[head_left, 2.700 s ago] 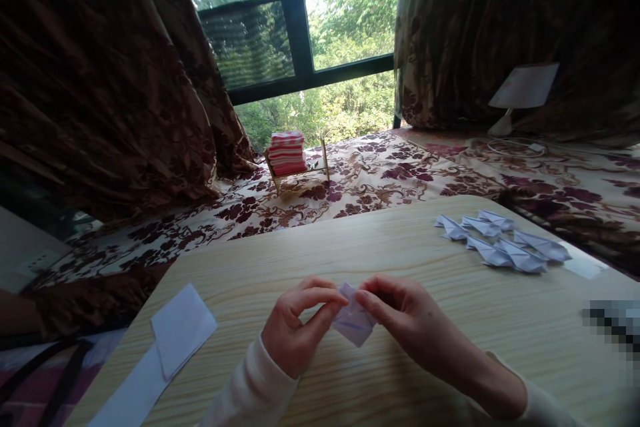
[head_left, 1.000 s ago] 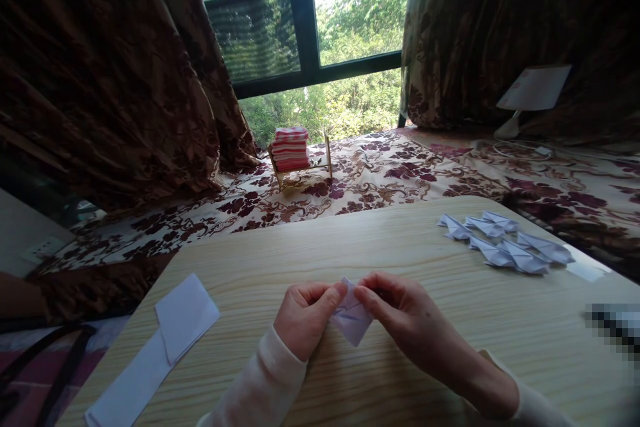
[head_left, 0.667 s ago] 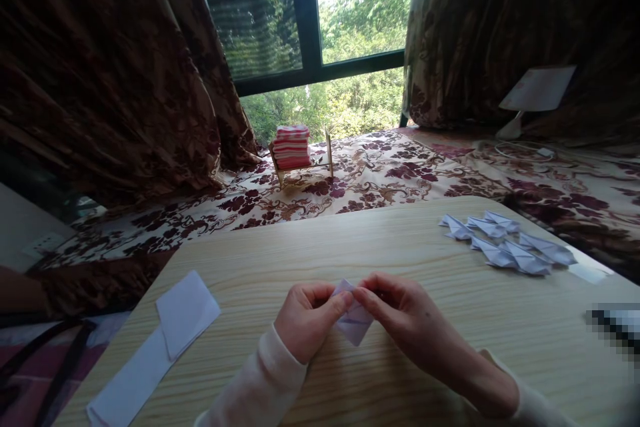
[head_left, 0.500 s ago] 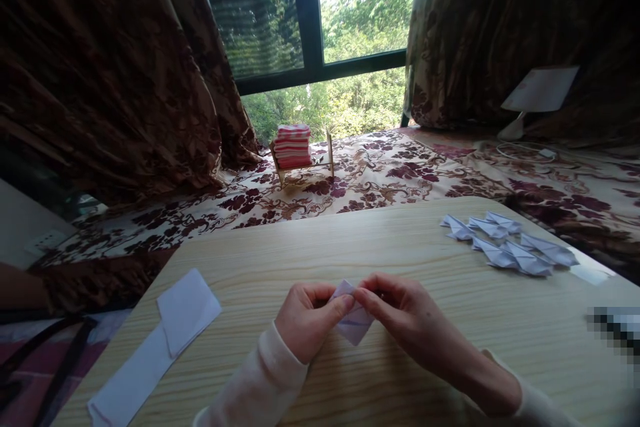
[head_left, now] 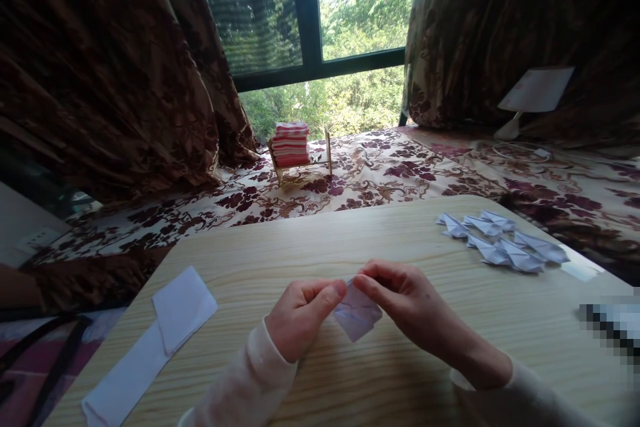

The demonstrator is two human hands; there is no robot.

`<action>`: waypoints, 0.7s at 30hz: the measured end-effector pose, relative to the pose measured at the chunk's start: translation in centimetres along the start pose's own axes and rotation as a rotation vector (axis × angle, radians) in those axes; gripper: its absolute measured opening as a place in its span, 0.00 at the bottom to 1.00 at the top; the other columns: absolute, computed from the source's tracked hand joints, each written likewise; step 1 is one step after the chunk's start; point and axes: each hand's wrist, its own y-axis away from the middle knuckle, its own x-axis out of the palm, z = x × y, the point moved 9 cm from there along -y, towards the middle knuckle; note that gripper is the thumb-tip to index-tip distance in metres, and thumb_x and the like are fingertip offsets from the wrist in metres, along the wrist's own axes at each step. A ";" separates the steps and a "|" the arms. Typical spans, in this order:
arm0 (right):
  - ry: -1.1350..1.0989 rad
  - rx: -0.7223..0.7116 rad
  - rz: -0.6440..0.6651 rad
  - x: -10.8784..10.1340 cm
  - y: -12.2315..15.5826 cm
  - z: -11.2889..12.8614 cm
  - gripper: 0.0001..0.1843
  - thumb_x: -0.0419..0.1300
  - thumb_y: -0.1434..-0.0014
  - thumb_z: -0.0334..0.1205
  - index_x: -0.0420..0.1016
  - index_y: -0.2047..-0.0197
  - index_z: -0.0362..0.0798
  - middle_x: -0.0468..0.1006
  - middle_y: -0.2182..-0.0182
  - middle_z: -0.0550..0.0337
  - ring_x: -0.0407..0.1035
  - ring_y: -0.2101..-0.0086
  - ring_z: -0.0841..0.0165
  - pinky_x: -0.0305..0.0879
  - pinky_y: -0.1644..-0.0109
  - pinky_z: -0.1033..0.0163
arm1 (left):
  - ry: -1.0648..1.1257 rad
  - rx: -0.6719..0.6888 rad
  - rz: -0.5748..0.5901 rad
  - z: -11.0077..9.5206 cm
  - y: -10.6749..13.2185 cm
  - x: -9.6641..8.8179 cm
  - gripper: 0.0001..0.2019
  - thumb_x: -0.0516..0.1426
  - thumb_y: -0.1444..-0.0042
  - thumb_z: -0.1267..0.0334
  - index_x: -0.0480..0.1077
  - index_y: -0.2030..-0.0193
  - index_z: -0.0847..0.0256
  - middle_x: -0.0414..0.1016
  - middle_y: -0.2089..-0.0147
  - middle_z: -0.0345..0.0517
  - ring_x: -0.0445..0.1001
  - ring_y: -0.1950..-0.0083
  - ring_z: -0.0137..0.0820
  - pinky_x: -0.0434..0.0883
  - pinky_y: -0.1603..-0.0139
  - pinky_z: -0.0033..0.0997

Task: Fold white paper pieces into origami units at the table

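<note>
Between my two hands, above the near middle of the table, is a small folded sheet of white paper [head_left: 357, 315] with creases across it. My left hand [head_left: 301, 317] pinches its upper left edge between thumb and forefinger. On the upper right, my right hand [head_left: 400, 297] pinches the paper the same way, its fingertips close to the left thumb. The paper's lower corner hangs free and points down toward me. Parts of the top edge are hidden behind my fingers.
Several folded white paper pieces [head_left: 505, 241] lie at the table's [head_left: 310, 247] far right. Flat paper squares [head_left: 185, 307] overlap a long paper strip [head_left: 125, 377] on the left. Beyond are striped cloths [head_left: 291, 145] on a small rack and a lamp [head_left: 537, 90]. A pixelated object [head_left: 613, 320] sits right.
My right hand has moved slightly up, and the left hand slightly left. The paper has turned between them, showing more of its creased lower part.
</note>
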 end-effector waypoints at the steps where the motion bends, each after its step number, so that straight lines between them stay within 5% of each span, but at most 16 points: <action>1: -0.014 0.009 -0.010 -0.1 0.0 -0.1 0.16 0.58 0.44 0.48 0.72 0.74 0.44 0.68 0.80 0.64 0.60 0.77 0.73 0.56 0.75 0.69 | -0.015 -0.009 0.004 0.2 0.1 0.1 0.18 0.58 0.51 0.49 0.76 0.72 0.66 0.70 0.75 0.42 0.63 0.72 0.28 0.61 0.69 0.27; 9: -0.073 0.034 -0.025 0.0 0.1 -0.6 0.18 0.59 0.46 0.51 0.73 0.74 0.43 0.71 0.78 0.62 0.62 0.76 0.72 0.59 0.74 0.68 | -0.007 -0.046 -0.205 2.0 0.4 0.0 0.14 0.58 0.54 0.56 0.74 0.76 0.68 0.66 0.79 0.42 0.61 0.74 0.28 0.58 0.73 0.27; 21: -0.038 0.086 0.218 1.4 0.4 -1.0 0.15 0.60 0.46 0.49 0.72 0.72 0.44 0.70 0.78 0.63 0.61 0.76 0.73 0.56 0.74 0.69 | -0.217 0.041 -0.183 1.2 0.5 1.0 0.17 0.55 0.49 0.55 0.73 0.80 0.66 0.68 0.78 0.44 0.64 0.73 0.30 0.60 0.72 0.28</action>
